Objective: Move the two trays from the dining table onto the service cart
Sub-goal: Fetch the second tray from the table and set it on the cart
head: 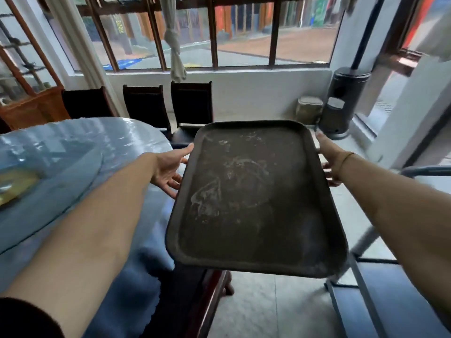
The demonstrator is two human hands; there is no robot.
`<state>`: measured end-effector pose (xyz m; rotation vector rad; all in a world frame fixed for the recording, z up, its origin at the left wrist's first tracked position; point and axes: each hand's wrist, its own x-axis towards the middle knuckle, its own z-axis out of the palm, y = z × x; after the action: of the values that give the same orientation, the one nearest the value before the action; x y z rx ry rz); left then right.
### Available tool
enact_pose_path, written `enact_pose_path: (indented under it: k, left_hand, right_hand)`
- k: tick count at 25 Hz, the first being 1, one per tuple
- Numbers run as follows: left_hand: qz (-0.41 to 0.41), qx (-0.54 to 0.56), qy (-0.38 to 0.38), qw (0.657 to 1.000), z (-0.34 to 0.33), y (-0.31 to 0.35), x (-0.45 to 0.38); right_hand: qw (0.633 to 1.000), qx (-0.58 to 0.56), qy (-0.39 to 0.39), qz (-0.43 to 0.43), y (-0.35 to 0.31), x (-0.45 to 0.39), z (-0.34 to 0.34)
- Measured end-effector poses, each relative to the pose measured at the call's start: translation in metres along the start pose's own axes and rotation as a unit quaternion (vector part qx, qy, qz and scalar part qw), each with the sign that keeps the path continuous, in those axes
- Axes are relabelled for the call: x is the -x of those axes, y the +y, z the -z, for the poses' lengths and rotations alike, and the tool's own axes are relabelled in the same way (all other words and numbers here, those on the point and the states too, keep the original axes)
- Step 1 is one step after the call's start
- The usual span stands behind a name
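A dark, empty tray (253,198) with pale smears on its surface hangs in the air in front of me, between the table and the cart. My left hand (170,167) grips its left rim and my right hand (329,159) grips its right rim, thumbs on top and fingers underneath. The dining table (61,152), covered in a blue cloth under a glass top, lies to the left. Part of the service cart (361,272), a grey metal frame with a blue shelf, shows at the lower right. A second tray is not in view.
Three dark chairs (146,106) stand along the table's far side below the window. A tall black heater (344,101) stands at the back right by a white pillar. A yellowish object (14,184) lies on the table at the left edge.
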<state>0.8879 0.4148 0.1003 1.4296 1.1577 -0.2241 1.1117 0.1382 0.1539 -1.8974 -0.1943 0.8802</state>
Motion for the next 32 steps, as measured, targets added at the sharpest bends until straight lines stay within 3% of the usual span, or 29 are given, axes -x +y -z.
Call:
enact_pose_path:
  k: [3,8,17,24,27,32]
  left_hand:
    - [-0.014,-0.04,-0.034,0.999,-0.069,0.038,-0.013]
    - [-0.038,-0.102,-0.085,0.99,-0.196,0.1,-0.025]
    - [-0.093,-0.209,-0.193,0.954,-0.431,0.194,-0.028]
    - [-0.124,-0.306,-0.282,0.901,-0.587,0.236,-0.008]
    - [-0.137,-0.351,-0.319,0.87,-0.646,0.244,-0.002]
    - [-0.146,-0.406,-0.382,0.817,-0.73,0.245,0.016]
  right_hand:
    - [0.998,-0.018,0.048,-0.025,0.024,-0.005,0.07]
    - [0.987,-0.104,0.118,0.037,0.067,-0.006,0.196]
    - [0.953,-0.164,0.252,-0.026,0.164,0.039,0.403]
    - [0.9,-0.232,0.358,-0.092,0.247,0.105,0.496]
    - [0.875,-0.244,0.411,-0.084,0.27,0.132,0.516]
    - [0.823,-0.283,0.47,-0.146,0.307,0.184,0.527]
